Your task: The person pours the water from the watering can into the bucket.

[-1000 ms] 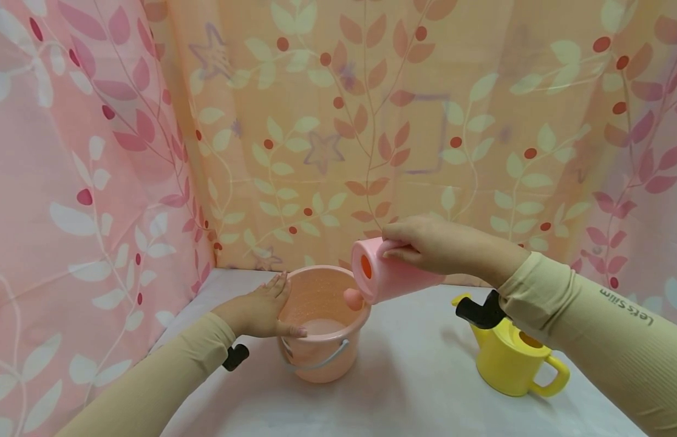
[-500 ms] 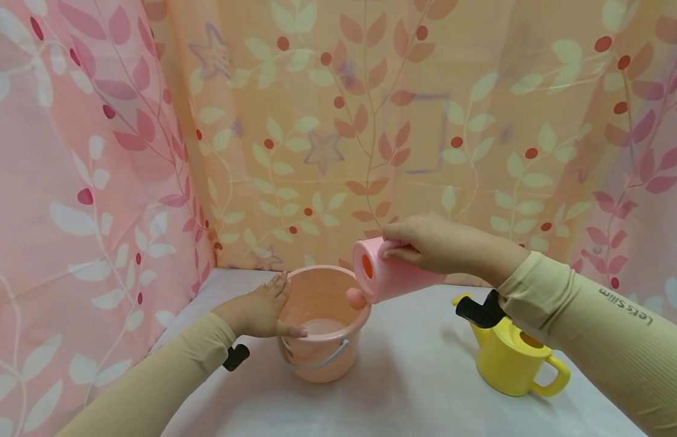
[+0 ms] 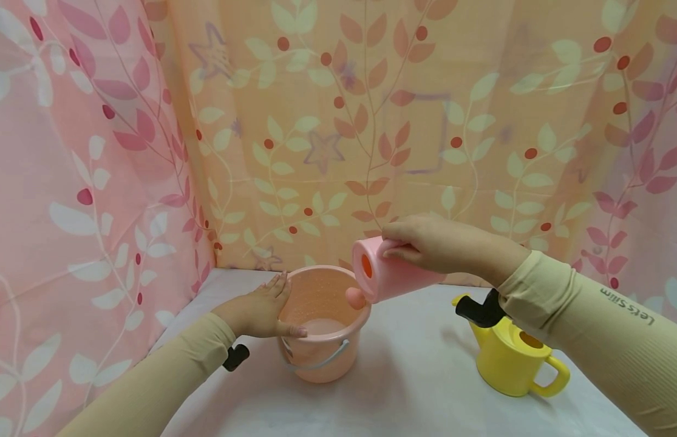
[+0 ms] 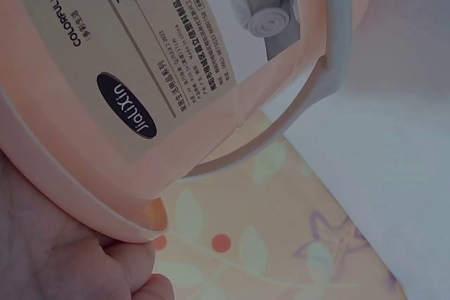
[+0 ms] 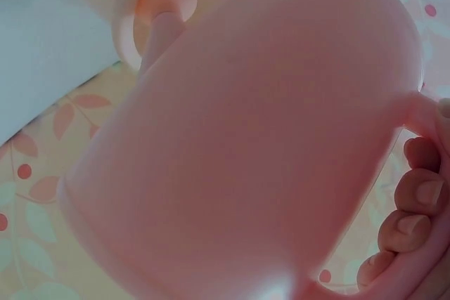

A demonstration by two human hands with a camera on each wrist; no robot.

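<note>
In the head view my left hand (image 3: 258, 309) rests on the left rim of a peach bucket (image 3: 323, 358). Its fingers lie straight along the far side of the rim, with the thumb stretched across the near side. The left wrist view shows the palm against the rim beside the bucket's printed label (image 4: 133, 68). My right hand (image 3: 436, 243) grips the handle of a pink watering can (image 5: 253, 131), fingers curled round it. The can is tipped to the left, its round spout head (image 3: 355, 297) over the bucket's right rim. Whether water is flowing cannot be made out.
A yellow watering can (image 3: 504, 364) stands upright on the white table (image 3: 425, 376), below the right forearm. The bucket's grey handle (image 3: 322, 358) hangs down at its front. Leaf-patterned curtains (image 3: 316, 121) close off the back and left side.
</note>
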